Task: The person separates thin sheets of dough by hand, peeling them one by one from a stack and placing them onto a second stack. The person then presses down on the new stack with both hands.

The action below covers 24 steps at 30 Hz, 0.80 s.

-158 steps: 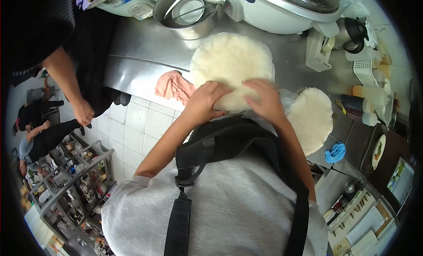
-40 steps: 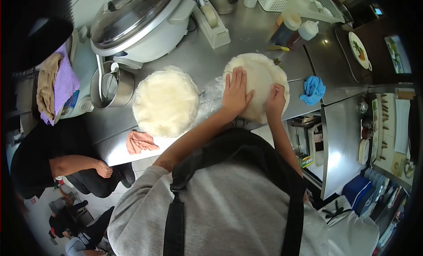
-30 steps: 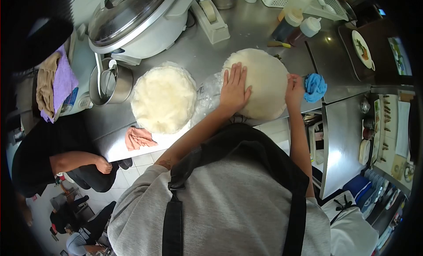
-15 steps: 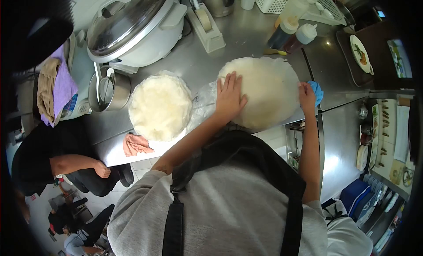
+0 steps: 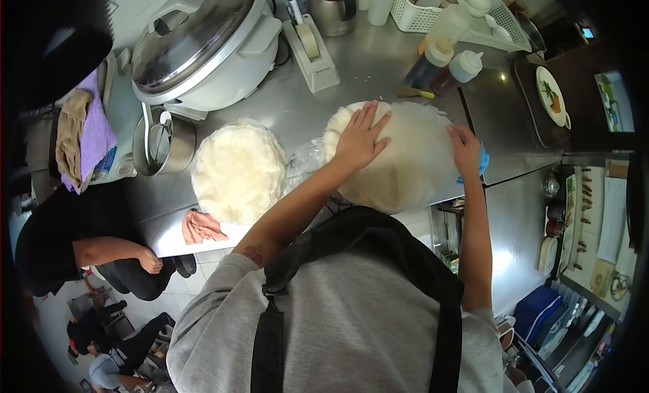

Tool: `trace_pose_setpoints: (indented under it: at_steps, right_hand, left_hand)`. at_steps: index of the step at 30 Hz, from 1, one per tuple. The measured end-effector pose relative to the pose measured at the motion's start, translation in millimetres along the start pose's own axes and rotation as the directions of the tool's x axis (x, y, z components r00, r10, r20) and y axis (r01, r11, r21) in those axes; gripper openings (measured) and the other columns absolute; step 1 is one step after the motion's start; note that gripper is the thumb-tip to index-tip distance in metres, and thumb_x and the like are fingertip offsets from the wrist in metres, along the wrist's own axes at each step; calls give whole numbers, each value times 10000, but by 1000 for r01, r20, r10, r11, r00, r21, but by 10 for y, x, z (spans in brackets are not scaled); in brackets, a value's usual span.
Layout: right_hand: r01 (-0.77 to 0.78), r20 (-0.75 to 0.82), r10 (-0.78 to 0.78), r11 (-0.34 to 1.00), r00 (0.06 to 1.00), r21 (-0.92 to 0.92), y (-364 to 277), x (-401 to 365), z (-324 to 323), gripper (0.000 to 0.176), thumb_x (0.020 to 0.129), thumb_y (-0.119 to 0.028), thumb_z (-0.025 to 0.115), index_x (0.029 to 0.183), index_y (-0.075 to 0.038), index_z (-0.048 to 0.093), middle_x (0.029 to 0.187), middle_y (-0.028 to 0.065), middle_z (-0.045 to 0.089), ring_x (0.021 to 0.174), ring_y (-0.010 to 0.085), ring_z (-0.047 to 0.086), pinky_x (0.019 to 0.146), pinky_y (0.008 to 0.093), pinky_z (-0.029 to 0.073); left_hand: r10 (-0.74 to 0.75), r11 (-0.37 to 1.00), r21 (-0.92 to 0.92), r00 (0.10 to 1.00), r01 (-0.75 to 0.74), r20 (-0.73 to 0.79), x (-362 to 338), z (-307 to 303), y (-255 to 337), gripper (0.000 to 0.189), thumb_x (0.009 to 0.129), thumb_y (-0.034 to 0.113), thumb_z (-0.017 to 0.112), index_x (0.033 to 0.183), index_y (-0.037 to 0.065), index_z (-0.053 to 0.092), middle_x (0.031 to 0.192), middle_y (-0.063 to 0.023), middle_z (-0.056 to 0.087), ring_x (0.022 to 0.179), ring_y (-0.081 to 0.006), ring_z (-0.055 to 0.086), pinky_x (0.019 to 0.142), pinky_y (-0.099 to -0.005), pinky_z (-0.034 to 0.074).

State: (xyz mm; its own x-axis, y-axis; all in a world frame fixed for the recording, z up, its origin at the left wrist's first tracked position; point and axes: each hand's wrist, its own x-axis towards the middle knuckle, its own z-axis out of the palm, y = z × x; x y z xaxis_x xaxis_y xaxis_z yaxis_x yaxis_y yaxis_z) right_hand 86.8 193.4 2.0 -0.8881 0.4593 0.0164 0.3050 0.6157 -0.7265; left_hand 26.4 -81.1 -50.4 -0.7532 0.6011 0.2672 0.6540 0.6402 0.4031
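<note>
My left hand (image 5: pixel 362 141) lies flat with fingers spread on a stack of thin, round, pale wrappers (image 5: pixel 341 122). My right hand (image 5: pixel 464 151) pinches the right edge of the top wrapper (image 5: pixel 422 146), a translucent sheet that stretches between my hands and covers much of the stack. To the left sits a second round, pale stack (image 5: pixel 236 166), with crumpled clear plastic (image 5: pixel 304 164) between the two. A blue cloth (image 5: pixel 484 162) is partly hidden behind my right hand.
A large cooker (image 5: pixel 203 48), a tape dispenser (image 5: pixel 312 55) and squeeze bottles (image 5: pixel 465 67) stand along the back. A metal pot (image 5: pixel 164 143) is at left. A pink cloth (image 5: pixel 201 227) lies near the front edge. Another person's hand (image 5: pixel 150 261) is beyond it.
My right hand has drawn the top wrapper's edge slightly left and upward, and more of the translucent sheet shows apart from the stack. My left hand has shifted slightly right, still flat.
</note>
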Motion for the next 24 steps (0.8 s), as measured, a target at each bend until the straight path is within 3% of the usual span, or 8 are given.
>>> trace_pose_setpoints:
  at_steps: [3, 6, 9, 12, 15, 18, 21, 24]
  right_hand:
    - [12, -154, -7, 999, 988, 36, 191, -246, -152, 304, 893, -339, 677, 895, -35, 664, 556, 11, 525, 497, 76, 415, 469, 295, 332]
    - [-141, -266, 149, 989, 952, 52, 301, -475, -340, 290, 905, -318, 670, 889, -29, 648, 549, -18, 505, 498, 61, 402, 463, 296, 326]
    - [-289, -289, 321, 946, 902, 146, 401, -709, -552, 305, 922, -344, 650, 891, -41, 642, 629, -28, 516, 597, 68, 431, 552, 255, 377]
    - [-130, -470, 184, 981, 863, 146, 638, -879, -733, 306, 942, -336, 632, 875, -37, 634, 707, -27, 546, 676, 66, 454, 624, 239, 399]
    - [-125, -519, 205, 975, 830, 185, 630, -1043, -1021, 289, 946, -318, 636, 880, -37, 645, 797, 11, 607, 743, 99, 507, 742, 239, 432]
    - [-134, -574, 198, 979, 794, 152, 548, -1136, -1383, 286, 943, -319, 638, 870, -42, 639, 822, 9, 627, 740, 94, 520, 723, 245, 444]
    - [-14, -643, 197, 960, 740, 279, 415, -1163, -1780, 271, 941, -326, 638, 888, -60, 637, 855, 28, 653, 774, 102, 564, 751, 266, 481]
    - [2, -579, 316, 877, 752, 481, -334, -1158, -1961, 258, 935, -338, 638, 917, -81, 637, 881, 48, 670, 824, 130, 615, 799, 299, 520]
  left_hand:
    - [-10, 1000, 4, 1000, 10, 2, 4, -16, 23, 580, 945, 433, 489, 1447, 154, 404, 1520, -233, 276, 1413, -363, 269, 1164, -433, 220]
    - [-18, 1000, -12, 1000, 18, -2, 9, -32, 34, 580, 937, 432, 501, 1434, 141, 424, 1515, -241, 282, 1408, -368, 278, 1156, -437, 231]
    - [9, 1000, -4, 999, -9, -34, 16, -43, 43, 561, 948, 415, 510, 1439, 161, 415, 1496, -234, 310, 1381, -391, 311, 1130, -451, 268]
    - [20, 1000, 8, 999, -19, -49, 15, -21, 39, 554, 938, 398, 527, 1427, 157, 430, 1487, -239, 322, 1371, -396, 325, 1122, -454, 277]
    - [17, 1000, 22, 999, -16, -32, 14, 2, 34, 570, 929, 421, 514, 1420, 139, 445, 1501, -245, 306, 1392, -373, 301, 1149, -446, 238]
    - [18, 999, 34, 999, -17, -32, 11, 14, 30, 574, 930, 422, 513, 1423, 138, 440, 1505, -245, 297, 1396, -375, 293, 1149, -447, 236]
    - [27, 1000, 4, 997, -26, -72, -10, 15, 25, 553, 938, 395, 526, 1426, 153, 432, 1490, -240, 317, 1380, -389, 311, 1131, -457, 265]
    - [29, 999, 23, 999, -28, -46, -16, 87, -28, 559, 938, 399, 527, 1427, 148, 429, 1502, -239, 297, 1386, -393, 299, 1134, -459, 261]
